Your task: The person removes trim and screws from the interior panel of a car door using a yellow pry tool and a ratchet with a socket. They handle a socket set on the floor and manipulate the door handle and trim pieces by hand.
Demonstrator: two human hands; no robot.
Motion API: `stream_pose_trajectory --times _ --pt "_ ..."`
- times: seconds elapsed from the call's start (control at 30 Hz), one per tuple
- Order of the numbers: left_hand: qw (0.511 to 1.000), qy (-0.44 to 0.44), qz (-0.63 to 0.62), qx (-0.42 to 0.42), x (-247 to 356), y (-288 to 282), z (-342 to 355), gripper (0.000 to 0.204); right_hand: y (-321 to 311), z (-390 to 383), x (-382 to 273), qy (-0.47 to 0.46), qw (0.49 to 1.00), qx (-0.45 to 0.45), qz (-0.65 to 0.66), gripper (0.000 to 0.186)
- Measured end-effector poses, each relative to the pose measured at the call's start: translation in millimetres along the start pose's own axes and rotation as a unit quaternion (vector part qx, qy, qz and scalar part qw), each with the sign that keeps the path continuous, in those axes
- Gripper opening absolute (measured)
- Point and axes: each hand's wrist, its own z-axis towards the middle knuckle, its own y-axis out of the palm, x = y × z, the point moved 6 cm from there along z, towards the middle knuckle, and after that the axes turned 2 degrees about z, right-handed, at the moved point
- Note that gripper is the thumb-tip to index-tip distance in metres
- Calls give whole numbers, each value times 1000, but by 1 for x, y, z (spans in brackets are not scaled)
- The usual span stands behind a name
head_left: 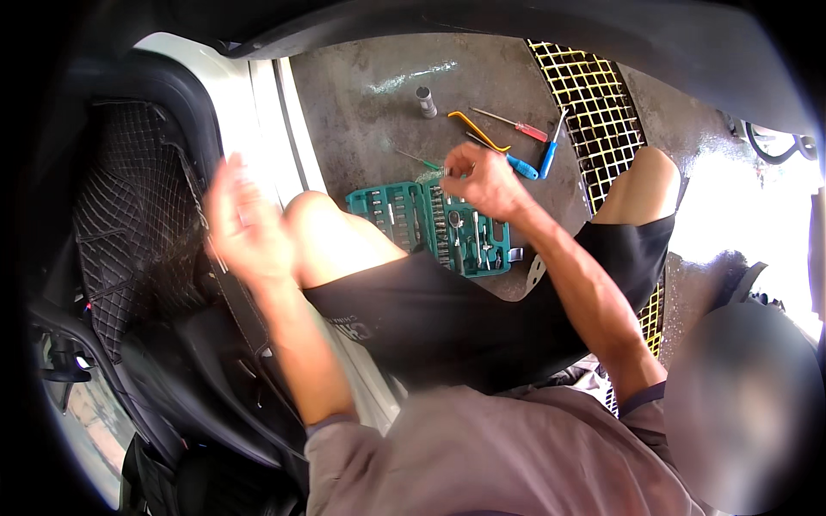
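My left hand (248, 222) is raised beside the car's white door sill, above my left knee. It is blurred by motion, but its fingers look stretched out and I see nothing in them. My right hand (486, 182) hovers over the upper edge of a green socket set case (419, 196) that lies unfolded on the floor. Its fingers are curled into a pinch; anything between them is too small or hidden to name. Sockets sit in the case's left half, and a ratchet (456, 222) with other metal pieces in its right half.
Beyond the case lie a yellow pry tool (479, 129), a red-handled screwdriver (529, 131), a blue-handled tool (522, 167) and a bent blue one (548, 159). A metal cylinder (426, 101) stands farther off. A yellow floor grate (594, 103) runs rightward; the quilted car interior (129, 198) is left.
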Motion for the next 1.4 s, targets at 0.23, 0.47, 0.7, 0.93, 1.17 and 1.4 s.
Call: stream_pose_trajectory --times 0.23,0.47,0.7,0.93,1.17,1.4 --pt "741 -326 -318 -494 78 145 -76 45 -54 -32 -84 -30 988 0 149 48" --pt "708 -392 -343 -476 56 157 -90 35 -51 -33 -80 -34 991 -37 121 68" --pt "662 -506 -469 -294 27 155 -83 25 -95 -34 -79 43 884 67 460 49" --pt "691 -485 -453 -287 27 161 -82 37 2 -102 12 226 926 10 302 39" --pt "719 -478 -444 -239 25 157 -81 31 -10 -102 -75 -31 987 73 141 41" --pt "705 -481 -469 -229 24 155 -78 29 -8 -96 -77 7 989 84 122 37"
